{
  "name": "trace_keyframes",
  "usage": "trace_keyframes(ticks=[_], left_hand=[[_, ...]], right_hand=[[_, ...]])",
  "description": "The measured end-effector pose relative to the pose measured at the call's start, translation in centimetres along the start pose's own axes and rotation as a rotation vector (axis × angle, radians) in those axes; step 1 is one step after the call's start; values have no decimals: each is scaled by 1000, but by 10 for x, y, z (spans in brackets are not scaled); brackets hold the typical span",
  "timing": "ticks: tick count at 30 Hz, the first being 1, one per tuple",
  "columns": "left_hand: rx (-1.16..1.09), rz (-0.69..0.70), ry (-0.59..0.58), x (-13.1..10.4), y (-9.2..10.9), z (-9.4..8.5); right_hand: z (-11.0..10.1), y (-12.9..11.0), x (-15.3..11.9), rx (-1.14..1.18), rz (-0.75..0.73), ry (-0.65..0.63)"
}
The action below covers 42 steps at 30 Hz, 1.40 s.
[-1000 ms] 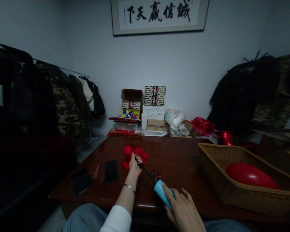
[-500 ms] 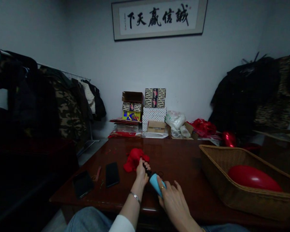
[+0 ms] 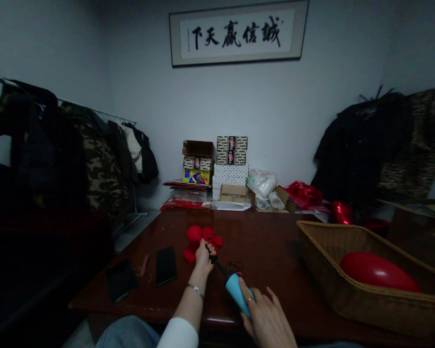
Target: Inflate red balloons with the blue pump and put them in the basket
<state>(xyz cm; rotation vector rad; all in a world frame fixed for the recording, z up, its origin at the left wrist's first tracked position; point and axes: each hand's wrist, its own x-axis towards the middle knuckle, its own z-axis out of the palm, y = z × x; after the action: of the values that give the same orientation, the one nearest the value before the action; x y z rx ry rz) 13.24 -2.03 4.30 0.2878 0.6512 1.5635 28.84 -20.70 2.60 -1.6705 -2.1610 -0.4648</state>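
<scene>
Above the table, a blue pump spans left grip to right grip, both closed around it.

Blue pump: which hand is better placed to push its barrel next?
Likely the right hand: it holds the blue barrel, while the left hand grips the black end.

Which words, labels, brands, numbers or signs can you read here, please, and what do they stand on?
"誠信贏天下", read right to left: black-framed white calligraphy panel; the small column at its left end is illegible.
"POMELO", apparently, though blurred: black-and-cream patterned cardboard box atop the right stack.
Too small to read: print on the yellow-and-blue cardboard box.
</scene>
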Motion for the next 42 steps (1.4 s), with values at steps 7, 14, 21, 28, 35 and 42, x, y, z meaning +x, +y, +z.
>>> trace_keyframes(ticks=[7, 14, 21, 28, 35, 42], left_hand=[[-58, -20, -43, 0, 7, 1], [-150, -63, -110, -11, -3, 1], [-116, -79, -156, -26, -14, 5], [-91, -130, -188, -36, -18, 3], [-106, -204, -309, -37, -1, -5], [-173, -211, -331, -38, -1, -3]], right_hand=[[7, 27, -25, 68, -101, 30], [-2, 20, -15, 117, -44, -33], [-24, -6, 20, 104, 84, -118], [-20, -12, 39, 97, 117, -120], [-28, -7, 39, 292, 146, -173], [-35, -4, 42, 462, 164, -233]])
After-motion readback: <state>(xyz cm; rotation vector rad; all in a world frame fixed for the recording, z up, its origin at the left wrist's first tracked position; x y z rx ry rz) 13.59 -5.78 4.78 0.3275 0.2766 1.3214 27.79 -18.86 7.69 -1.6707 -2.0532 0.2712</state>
